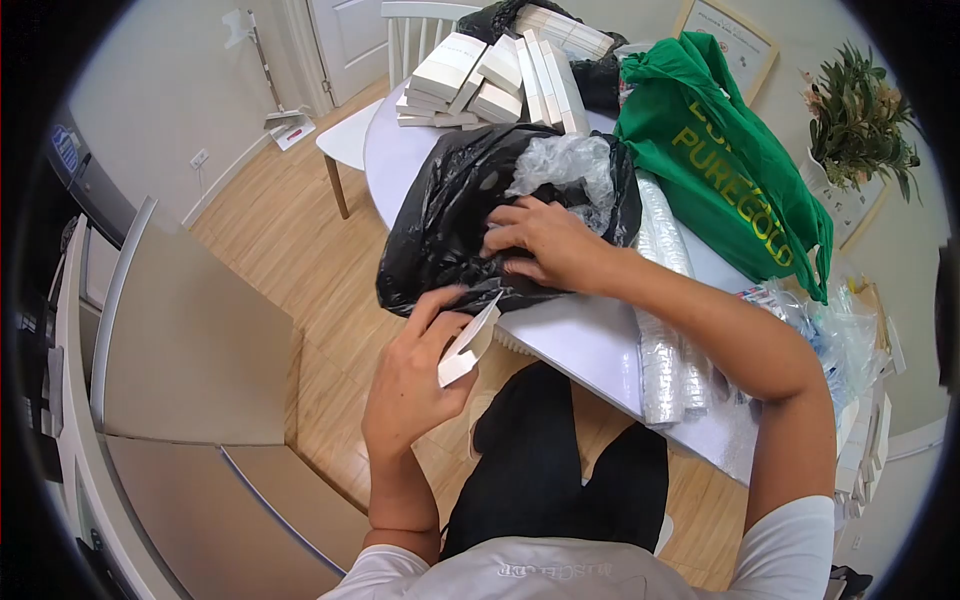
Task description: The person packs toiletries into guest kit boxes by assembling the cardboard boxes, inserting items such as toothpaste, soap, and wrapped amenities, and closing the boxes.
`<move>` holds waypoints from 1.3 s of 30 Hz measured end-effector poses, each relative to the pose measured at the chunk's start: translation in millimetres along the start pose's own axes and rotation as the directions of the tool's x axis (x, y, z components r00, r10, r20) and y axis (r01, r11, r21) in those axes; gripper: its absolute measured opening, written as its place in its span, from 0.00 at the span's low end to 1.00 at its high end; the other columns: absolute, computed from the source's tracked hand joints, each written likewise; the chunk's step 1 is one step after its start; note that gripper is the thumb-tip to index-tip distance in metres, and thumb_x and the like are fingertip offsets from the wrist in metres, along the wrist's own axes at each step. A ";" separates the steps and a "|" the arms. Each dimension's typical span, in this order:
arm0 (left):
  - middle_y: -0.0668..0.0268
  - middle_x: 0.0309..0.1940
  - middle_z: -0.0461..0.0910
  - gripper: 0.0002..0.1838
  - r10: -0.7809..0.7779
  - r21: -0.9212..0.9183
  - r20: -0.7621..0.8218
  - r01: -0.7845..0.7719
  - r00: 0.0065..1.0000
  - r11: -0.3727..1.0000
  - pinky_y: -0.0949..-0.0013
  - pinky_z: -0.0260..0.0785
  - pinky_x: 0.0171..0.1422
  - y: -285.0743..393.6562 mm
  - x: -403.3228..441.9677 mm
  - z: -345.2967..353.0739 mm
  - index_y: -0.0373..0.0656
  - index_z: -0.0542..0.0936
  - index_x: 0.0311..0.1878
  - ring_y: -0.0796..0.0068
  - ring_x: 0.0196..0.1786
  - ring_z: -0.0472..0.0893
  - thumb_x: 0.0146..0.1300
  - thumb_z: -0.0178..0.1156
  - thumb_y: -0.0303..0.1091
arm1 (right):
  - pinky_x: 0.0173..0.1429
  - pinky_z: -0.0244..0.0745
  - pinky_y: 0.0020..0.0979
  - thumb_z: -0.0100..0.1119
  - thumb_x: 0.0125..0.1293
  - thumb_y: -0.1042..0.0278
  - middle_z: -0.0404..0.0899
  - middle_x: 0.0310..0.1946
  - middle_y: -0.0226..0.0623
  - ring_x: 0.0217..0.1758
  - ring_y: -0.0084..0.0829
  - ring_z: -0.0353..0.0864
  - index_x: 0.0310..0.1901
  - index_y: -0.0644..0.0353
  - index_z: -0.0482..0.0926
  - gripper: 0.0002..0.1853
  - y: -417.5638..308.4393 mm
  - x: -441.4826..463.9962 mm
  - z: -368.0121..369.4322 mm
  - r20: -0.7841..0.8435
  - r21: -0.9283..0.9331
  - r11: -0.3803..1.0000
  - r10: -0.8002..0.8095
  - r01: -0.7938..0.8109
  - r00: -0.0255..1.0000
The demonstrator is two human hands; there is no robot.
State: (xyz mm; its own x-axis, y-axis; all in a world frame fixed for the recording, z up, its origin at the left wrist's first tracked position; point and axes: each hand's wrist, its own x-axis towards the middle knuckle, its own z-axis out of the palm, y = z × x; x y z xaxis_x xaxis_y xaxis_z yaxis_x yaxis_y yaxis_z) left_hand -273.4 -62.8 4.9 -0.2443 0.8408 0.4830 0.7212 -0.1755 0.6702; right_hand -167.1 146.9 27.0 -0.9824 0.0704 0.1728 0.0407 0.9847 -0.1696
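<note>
A folded white cardboard piece, perhaps a small flattened box, is held in my left hand, between thumb and fingers. The fingertips of that hand lie at the near left edge of a black plastic bag. My right hand reaches over the bag's mouth, its curved fingers apart and touching the dark plastic. Some fingertips are lost in the folds. Crumpled clear bubble wrap lies in the bag just beyond that hand. What is deeper inside the bag cannot be seen.
The bag rests on a white table. Stacked white boxes stand at the back. Bubble wrap rolls lie under my right forearm, near a green cloth bag. Clear plastic packaging sits farther right. A white chair stands behind the table.
</note>
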 end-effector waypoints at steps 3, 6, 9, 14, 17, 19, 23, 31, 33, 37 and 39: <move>0.57 0.42 0.77 0.16 0.040 -0.072 0.059 -0.036 0.997 0.997 0.69 0.71 0.40 1.0 -8.2 -4.6 0.33 0.79 0.40 0.62 0.35 0.79 0.44 0.64 0.21 | 0.51 0.70 0.44 0.63 0.46 0.76 0.74 0.43 0.37 0.51 0.43 0.72 0.38 0.57 0.78 0.14 2.7 -1.5 1.8 -0.079 0.071 0.997 -0.030 0.036 0.996; 0.58 0.41 0.77 0.18 -0.002 -0.092 0.081 0.009 0.997 0.996 0.67 0.72 0.42 6.0 -16.4 -7.3 0.35 0.78 0.41 0.58 0.37 0.80 0.42 0.64 0.22 | 0.50 0.72 0.40 0.54 0.39 0.86 0.77 0.34 0.45 0.44 0.51 0.76 0.31 0.63 0.79 0.14 13.2 -0.1 3.3 -0.182 0.232 0.972 0.088 -0.044 0.979; 0.58 0.42 0.77 0.19 -0.018 -0.099 0.038 0.021 0.999 0.995 0.66 0.73 0.44 8.5 -19.1 -10.1 0.36 0.78 0.41 0.56 0.40 0.80 0.40 0.64 0.21 | 0.45 0.73 0.35 0.58 0.44 0.83 0.75 0.36 0.45 0.42 0.48 0.77 0.34 0.64 0.79 0.12 19.7 2.8 -0.3 -0.189 0.212 0.977 0.049 -0.008 0.981; 0.57 0.41 0.79 0.20 -0.045 -0.252 -0.084 0.022 0.995 0.968 0.69 0.72 0.43 15.6 -16.1 -12.5 0.35 0.78 0.43 0.63 0.39 0.81 0.42 0.65 0.19 | 0.45 0.71 0.34 0.65 0.54 0.63 0.77 0.36 0.43 0.42 0.42 0.78 0.40 0.65 0.81 0.15 22.4 20.0 -55.5 0.231 0.342 0.935 0.010 -0.091 0.973; 0.57 0.40 0.80 0.18 -0.073 -0.359 -0.142 0.018 0.987 0.933 0.71 0.72 0.44 21.2 -12.0 -9.3 0.32 0.78 0.45 0.71 0.40 0.81 0.48 0.64 0.18 | 0.46 0.73 0.36 0.65 0.55 0.61 0.78 0.42 0.49 0.42 0.48 0.78 0.39 0.67 0.80 0.16 34.8 48.4 -62.7 0.248 0.221 0.913 0.289 -0.344 0.925; 0.58 0.40 0.81 0.15 -0.236 -0.668 -0.141 0.083 0.961 0.740 0.72 0.73 0.46 34.3 -7.0 -3.4 0.30 0.77 0.45 0.75 0.42 0.80 0.52 0.63 0.18 | 0.46 0.75 0.39 0.65 0.53 0.64 0.80 0.40 0.51 0.41 0.53 0.79 0.37 0.69 0.79 0.16 54.5 67.4 -35.1 0.069 -0.041 0.930 0.368 -0.366 0.927; 0.58 0.43 0.80 0.17 -0.188 -0.683 -0.130 0.049 0.974 0.729 0.73 0.72 0.48 25.6 2.7 9.2 0.30 0.76 0.48 0.76 0.43 0.79 0.54 0.62 0.17 | 0.48 0.76 0.43 0.69 0.48 0.63 0.81 0.35 0.53 0.41 0.55 0.80 0.37 0.70 0.78 0.20 66.6 76.9 4.3 -0.092 -0.106 0.942 0.309 -0.318 0.947; 0.58 0.49 0.76 0.23 -0.370 -0.881 0.039 0.207 0.928 0.426 0.67 0.75 0.43 -4.9 24.3 31.3 0.31 0.71 0.57 0.70 0.39 0.81 0.58 0.59 0.24 | 0.42 0.77 0.42 0.69 0.48 0.66 0.81 0.34 0.54 0.38 0.48 0.82 0.36 0.67 0.78 0.16 51.4 75.5 -25.6 -0.287 -0.115 0.890 0.395 -0.441 0.873; 0.57 0.50 0.76 0.23 -0.366 -0.872 0.004 0.183 0.930 0.454 0.66 0.76 0.43 3.6 23.1 29.4 0.31 0.70 0.58 0.68 0.39 0.81 0.58 0.59 0.25 | 0.44 0.77 0.42 0.66 0.49 0.71 0.82 0.33 0.52 0.37 0.45 0.84 0.38 0.68 0.81 0.15 45.1 57.7 -45.4 -0.270 0.151 0.903 0.429 -0.402 0.862; 0.53 0.54 0.73 0.19 -0.317 -0.843 -0.095 0.093 0.944 0.530 0.66 0.76 0.44 28.0 6.7 24.2 0.31 0.73 0.52 0.65 0.41 0.82 0.56 0.60 0.23 | 0.24 0.75 0.26 0.61 0.57 0.76 0.83 0.27 0.37 0.17 0.23 0.80 0.42 0.67 0.81 0.10 19.2 12.0 -82.5 -0.270 0.634 0.734 0.506 -0.244 0.819; 0.56 0.49 0.77 0.20 -0.292 -0.820 -0.126 0.066 0.948 0.568 0.68 0.75 0.46 34.4 -3.9 22.6 0.30 0.72 0.54 0.67 0.43 0.81 0.57 0.59 0.19 | 0.21 0.72 0.21 0.63 0.57 0.73 0.83 0.26 0.34 0.20 0.19 0.78 0.39 0.66 0.81 0.09 7.5 -14.7 -96.0 -0.349 0.622 0.766 0.455 -0.160 0.819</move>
State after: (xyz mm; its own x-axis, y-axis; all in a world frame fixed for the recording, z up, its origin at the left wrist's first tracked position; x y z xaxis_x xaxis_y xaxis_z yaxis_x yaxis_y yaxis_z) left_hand -233.0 -60.5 13.4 -0.5241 0.7838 0.3332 -0.1380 -0.4642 0.8749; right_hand -134.8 168.6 116.4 -0.7230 0.5611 0.4032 0.0755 0.6442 -0.7611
